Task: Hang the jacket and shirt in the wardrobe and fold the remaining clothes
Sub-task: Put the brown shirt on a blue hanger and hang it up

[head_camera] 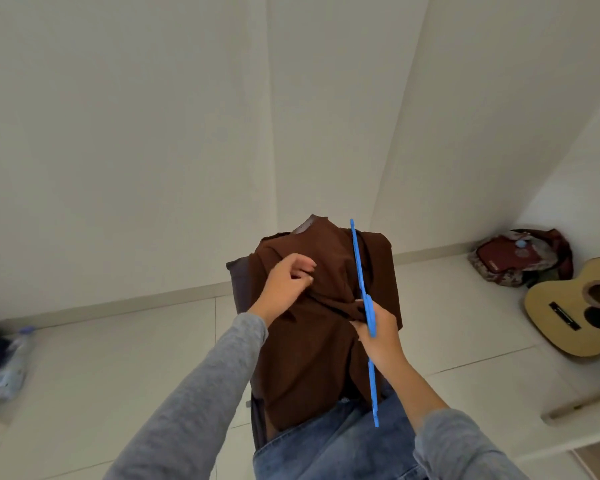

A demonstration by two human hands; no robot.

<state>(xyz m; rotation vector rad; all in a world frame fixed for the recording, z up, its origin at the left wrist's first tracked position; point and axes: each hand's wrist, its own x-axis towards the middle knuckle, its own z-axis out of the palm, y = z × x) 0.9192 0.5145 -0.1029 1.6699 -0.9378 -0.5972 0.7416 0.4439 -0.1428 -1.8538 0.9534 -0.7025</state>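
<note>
A brown shirt [312, 358] hangs draped in front of me, over a dark garment [240, 282] that shows at its left edge. My left hand [286, 289] pinches a fold of the brown fabric near the upper part of the shirt. My right hand [378, 332] grips a blue plastic hanger [359, 268] together with a bunched bit of the shirt. The hanger runs edge-on from above the collar down past my right wrist. Blue jeans [336, 445] lie below the shirt at the bottom of the view.
White walls meet in a corner ahead, over a pale tiled floor [447, 306]. An acoustic guitar [575, 306] and a red bag [513, 258] lie at the right. A plastic bottle [13, 365] and a dark object sit at the left edge.
</note>
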